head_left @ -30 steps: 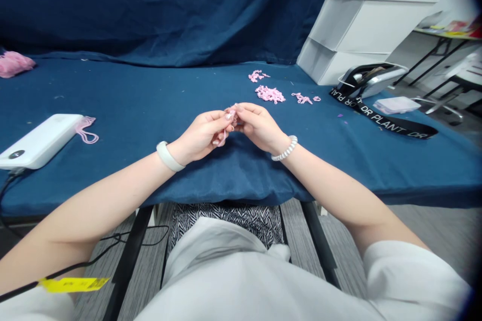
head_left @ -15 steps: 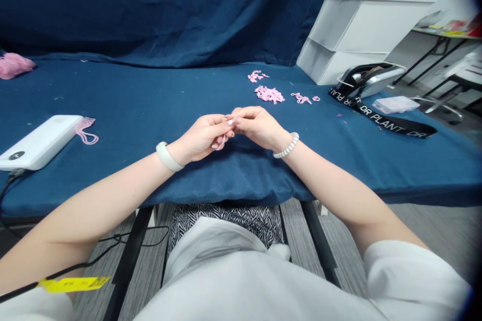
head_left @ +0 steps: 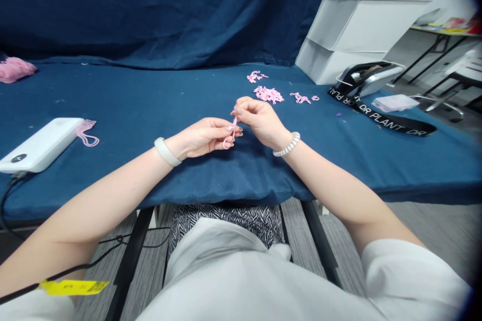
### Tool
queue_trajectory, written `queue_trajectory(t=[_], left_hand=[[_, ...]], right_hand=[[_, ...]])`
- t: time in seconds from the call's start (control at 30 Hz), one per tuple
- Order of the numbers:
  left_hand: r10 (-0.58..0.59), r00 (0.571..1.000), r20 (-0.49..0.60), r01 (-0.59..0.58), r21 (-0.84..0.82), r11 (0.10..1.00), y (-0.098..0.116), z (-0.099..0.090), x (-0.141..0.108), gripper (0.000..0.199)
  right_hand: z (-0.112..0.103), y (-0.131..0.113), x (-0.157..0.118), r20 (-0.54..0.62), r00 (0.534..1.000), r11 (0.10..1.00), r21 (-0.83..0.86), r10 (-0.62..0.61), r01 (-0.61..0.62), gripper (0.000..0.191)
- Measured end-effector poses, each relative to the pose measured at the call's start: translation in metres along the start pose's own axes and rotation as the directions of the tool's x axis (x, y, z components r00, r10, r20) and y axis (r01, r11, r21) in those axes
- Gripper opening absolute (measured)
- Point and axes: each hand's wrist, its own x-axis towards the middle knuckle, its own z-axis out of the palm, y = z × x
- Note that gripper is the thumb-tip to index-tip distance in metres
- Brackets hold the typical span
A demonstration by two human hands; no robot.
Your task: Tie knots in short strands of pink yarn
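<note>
A thin pink cord (head_left: 234, 128) runs between my two hands above the front part of the blue-covered table (head_left: 181, 90). My left hand (head_left: 211, 136) pinches its lower part, and a small loop hangs by the fingertips. Above and to the right, my right hand (head_left: 258, 119) has the cord's upper end between thumb and fingers. Past my right hand lies a pile of small pink knotted pieces (head_left: 268, 94). A smaller pink group (head_left: 256, 76) sits behind it, with a few more pieces (head_left: 300, 98) to its right.
At the left, a white power bank (head_left: 43, 143) with a cable stands by pink cord loops (head_left: 87, 133). A pink bundle (head_left: 15, 69) lies at the far left. On the right are a black bag (head_left: 367, 79), its lettered strap (head_left: 391, 123), a clear box (head_left: 395, 103) and white boxes (head_left: 339, 35).
My hands have drawn slightly apart, the right one upward and the left a little down. More of the pink cord now shows between them.
</note>
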Motion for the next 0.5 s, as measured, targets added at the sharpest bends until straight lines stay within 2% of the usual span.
queue_trajectory(t=[0.13, 0.23, 0.33, 0.5], left_hand=[[-0.106, 0.994, 0.004, 0.106, 0.038, 0.994, 0.0011, -0.0019, -0.002, 0.031], [-0.128, 0.992, -0.013, 0.128, 0.053, 0.99, 0.0, -0.0036, -0.0013, 0.03], [-0.067, 0.997, -0.036, 0.069, 0.062, 0.996, -0.0021, -0.0039, 0.001, 0.029], [0.108, 0.991, -0.08, -0.105, 0.042, 0.994, -0.0054, -0.0037, 0.004, 0.032]], right_hand=[[0.0041, -0.0024, -0.0023, 0.008, 0.999, 0.998, -0.054, 0.041, -0.04, 0.036], [0.0059, -0.0034, -0.0033, 0.038, 0.999, 0.998, -0.054, 0.038, -0.036, 0.036], [0.0054, -0.0043, -0.0027, 0.018, 0.999, 0.999, -0.045, 0.028, -0.027, 0.035], [0.0031, -0.0043, 0.0011, -0.06, 0.998, 1.0, 0.004, 0.021, -0.02, 0.038]])
